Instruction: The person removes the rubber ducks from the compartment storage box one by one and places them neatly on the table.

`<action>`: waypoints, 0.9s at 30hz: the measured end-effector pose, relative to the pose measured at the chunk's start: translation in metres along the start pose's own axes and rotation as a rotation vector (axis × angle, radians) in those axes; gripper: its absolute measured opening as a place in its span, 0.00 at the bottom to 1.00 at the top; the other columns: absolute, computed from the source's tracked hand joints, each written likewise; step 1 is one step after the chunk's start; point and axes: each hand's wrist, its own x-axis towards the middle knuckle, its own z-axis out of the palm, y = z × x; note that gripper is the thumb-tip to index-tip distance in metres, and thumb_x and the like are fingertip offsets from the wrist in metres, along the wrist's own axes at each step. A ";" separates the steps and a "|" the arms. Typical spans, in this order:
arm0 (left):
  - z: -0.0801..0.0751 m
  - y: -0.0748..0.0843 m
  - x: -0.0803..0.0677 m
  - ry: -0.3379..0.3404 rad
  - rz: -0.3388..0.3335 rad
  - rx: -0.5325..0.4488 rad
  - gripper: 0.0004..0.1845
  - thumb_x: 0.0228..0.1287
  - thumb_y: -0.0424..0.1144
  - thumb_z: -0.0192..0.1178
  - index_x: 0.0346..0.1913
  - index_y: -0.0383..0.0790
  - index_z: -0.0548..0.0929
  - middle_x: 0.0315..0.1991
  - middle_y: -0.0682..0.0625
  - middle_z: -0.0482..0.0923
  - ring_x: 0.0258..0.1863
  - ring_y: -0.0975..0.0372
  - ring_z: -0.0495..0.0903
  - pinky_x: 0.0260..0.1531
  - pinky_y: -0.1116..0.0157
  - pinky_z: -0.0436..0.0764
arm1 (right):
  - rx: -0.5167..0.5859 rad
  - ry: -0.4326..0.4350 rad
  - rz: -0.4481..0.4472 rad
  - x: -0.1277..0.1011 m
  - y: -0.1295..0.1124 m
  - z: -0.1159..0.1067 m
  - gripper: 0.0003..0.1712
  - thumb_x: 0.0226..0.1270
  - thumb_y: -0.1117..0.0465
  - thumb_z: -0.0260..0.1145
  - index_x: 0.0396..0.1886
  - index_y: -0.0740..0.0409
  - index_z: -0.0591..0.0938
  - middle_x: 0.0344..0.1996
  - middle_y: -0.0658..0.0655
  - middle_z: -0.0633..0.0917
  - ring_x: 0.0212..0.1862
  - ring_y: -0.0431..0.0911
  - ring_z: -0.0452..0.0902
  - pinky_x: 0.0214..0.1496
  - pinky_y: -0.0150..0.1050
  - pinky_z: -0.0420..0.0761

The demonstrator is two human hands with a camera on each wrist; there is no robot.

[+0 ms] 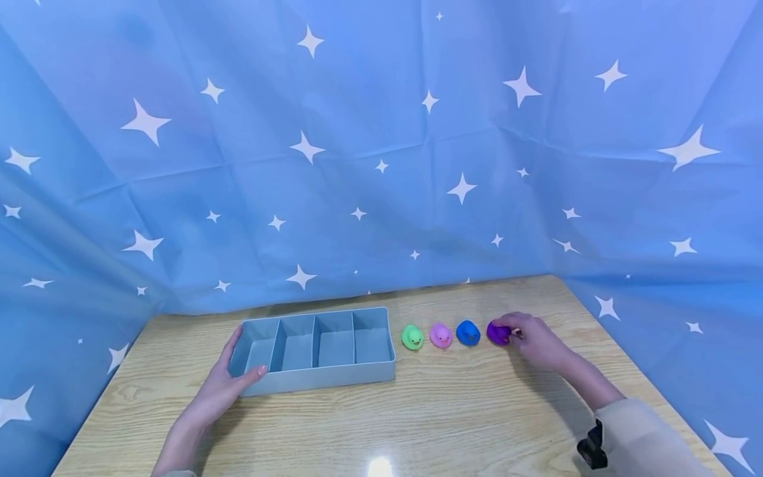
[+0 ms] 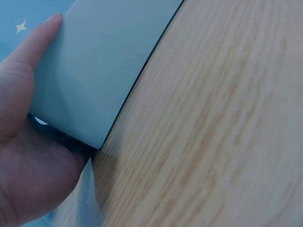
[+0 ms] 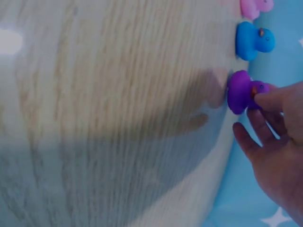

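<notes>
A grey-blue box (image 1: pixel 322 377) with a row of open compartments sits on the left part of the table. My left hand (image 1: pixel 222 387) holds its left end, thumb along the front wall and fingers at the left side; in the left wrist view the thumb (image 2: pixel 40 40) lies on the box wall (image 2: pixel 104 61). On the right, my right hand (image 1: pixel 536 341) pinches a purple rubber duck (image 1: pixel 498 333) by its head between thumb and fingers. Left of it stand a blue duck (image 1: pixel 468 333), a pink duck (image 1: pixel 441 336) and a green duck (image 1: pixel 412 337), in a row beside the box.
The wooden table (image 1: pixel 429 424) has its far edge against a blue curtain (image 1: pixel 381 199) with white stars. A black clasp or strap (image 1: pixel 592 447) shows at the right sleeve (image 1: pixel 640 437).
</notes>
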 end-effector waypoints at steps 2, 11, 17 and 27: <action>0.000 0.000 0.000 0.000 -0.001 0.000 0.56 0.71 0.50 0.65 0.83 0.59 0.31 0.83 0.38 0.30 0.77 0.31 0.34 0.67 0.26 0.49 | 0.002 -0.005 -0.009 0.000 0.002 0.001 0.21 0.56 0.85 0.63 0.51 0.75 0.84 0.48 0.72 0.85 0.52 0.69 0.81 0.49 0.58 0.85; -0.001 -0.001 -0.001 0.001 0.000 -0.007 0.57 0.71 0.52 0.65 0.83 0.58 0.30 0.83 0.38 0.29 0.77 0.31 0.33 0.67 0.27 0.48 | 0.014 -0.013 0.013 0.003 0.000 0.002 0.21 0.61 0.85 0.60 0.54 0.75 0.83 0.51 0.72 0.84 0.55 0.70 0.79 0.50 0.58 0.84; -0.003 -0.003 -0.001 0.001 -0.019 0.000 0.56 0.71 0.51 0.65 0.83 0.59 0.30 0.83 0.38 0.29 0.78 0.32 0.33 0.68 0.27 0.48 | 0.019 -0.016 0.023 0.006 -0.002 0.004 0.21 0.62 0.84 0.60 0.55 0.75 0.82 0.51 0.73 0.83 0.55 0.70 0.79 0.51 0.59 0.84; -0.019 0.031 -0.009 0.044 0.099 0.149 0.51 0.77 0.52 0.58 0.83 0.42 0.33 0.81 0.30 0.35 0.76 0.30 0.41 0.69 0.31 0.53 | -0.076 0.089 0.060 0.021 -0.029 -0.016 0.26 0.72 0.70 0.65 0.67 0.74 0.75 0.63 0.77 0.76 0.64 0.74 0.70 0.62 0.68 0.72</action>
